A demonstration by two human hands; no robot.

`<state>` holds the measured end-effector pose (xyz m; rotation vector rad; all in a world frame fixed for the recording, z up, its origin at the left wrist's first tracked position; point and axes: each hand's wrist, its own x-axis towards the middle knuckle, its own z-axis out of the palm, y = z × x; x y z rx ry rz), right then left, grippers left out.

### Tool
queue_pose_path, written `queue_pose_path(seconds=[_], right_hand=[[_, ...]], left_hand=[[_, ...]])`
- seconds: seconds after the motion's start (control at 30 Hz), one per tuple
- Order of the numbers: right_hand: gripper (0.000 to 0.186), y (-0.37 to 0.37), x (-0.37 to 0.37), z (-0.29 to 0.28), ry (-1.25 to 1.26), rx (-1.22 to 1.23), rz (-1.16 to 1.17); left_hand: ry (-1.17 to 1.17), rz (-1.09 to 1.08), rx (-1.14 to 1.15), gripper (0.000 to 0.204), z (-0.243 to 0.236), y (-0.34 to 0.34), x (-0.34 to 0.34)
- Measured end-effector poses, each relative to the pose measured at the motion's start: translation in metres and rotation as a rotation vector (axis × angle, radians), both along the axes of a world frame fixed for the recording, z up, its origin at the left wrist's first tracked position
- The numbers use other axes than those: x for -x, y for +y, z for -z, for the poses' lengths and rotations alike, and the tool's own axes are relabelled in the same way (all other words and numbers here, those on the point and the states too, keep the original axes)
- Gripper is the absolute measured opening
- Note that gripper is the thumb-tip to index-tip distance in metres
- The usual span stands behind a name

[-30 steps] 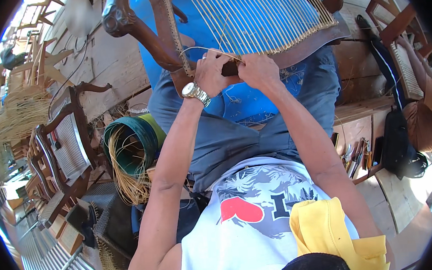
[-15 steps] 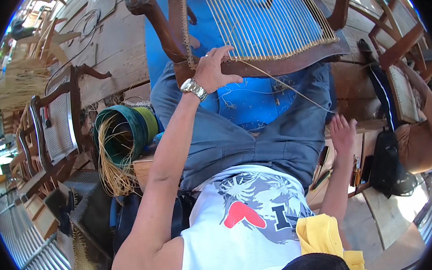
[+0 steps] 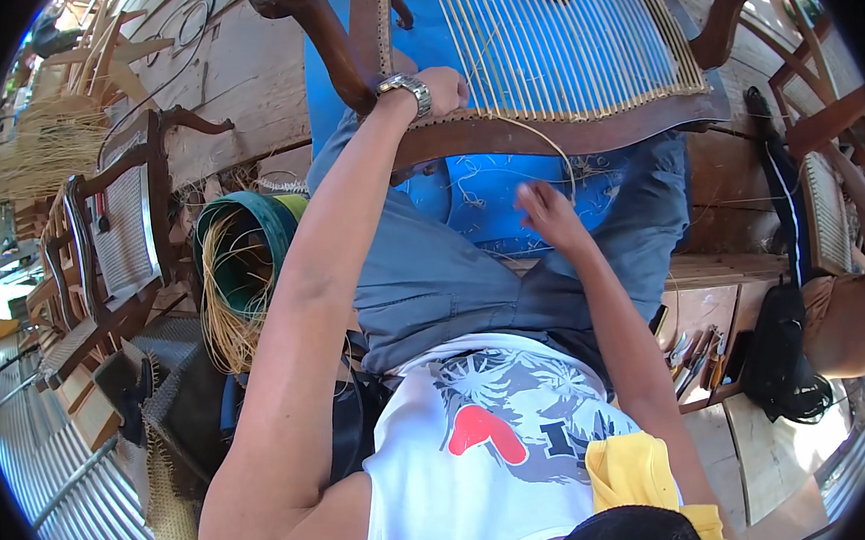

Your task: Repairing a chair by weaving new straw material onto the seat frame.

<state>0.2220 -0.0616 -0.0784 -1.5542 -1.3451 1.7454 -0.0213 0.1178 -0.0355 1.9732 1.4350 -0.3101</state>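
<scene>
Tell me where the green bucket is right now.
In the head view, the green bucket is left of centre, beside the left forearm, with pale strands hanging over its rim.

The chair frame (image 3: 584, 135) is dark brown, its cane strands (image 3: 555, 56) pale-gold stripes; the sheet (image 3: 488, 204) is blue, the trousers (image 3: 423, 281) grey-blue, the white shirt (image 3: 420, 517) patterned with grey palms (image 3: 490, 370) and a red heart (image 3: 486, 434).

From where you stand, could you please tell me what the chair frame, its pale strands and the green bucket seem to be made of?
Chair frame: likely wood, dark brown with a soft sheen, perhaps stained or varnished.
Strands: probably cane, being straw-coloured and slender; plastic remains possible.
Bucket: plastic, it seems, from its even dark-green colour.
</scene>
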Motion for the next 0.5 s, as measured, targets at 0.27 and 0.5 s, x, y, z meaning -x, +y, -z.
queue_pose_path(seconds=[0.27, 0.5], right_hand=[[0.035, 0.032, 0.061, 0.086, 0.779, 0.484, 0.091], [0.028, 0.021, 0.061, 0.178, 0.284, 0.190, -0.036]], left_hand=[[-0.227, -0.022, 0.227, 0.022, -0.003, -0.006, 0.003], [-0.187, 0.596, 0.502, 0.050, 0.050, 0.029, -0.015]])
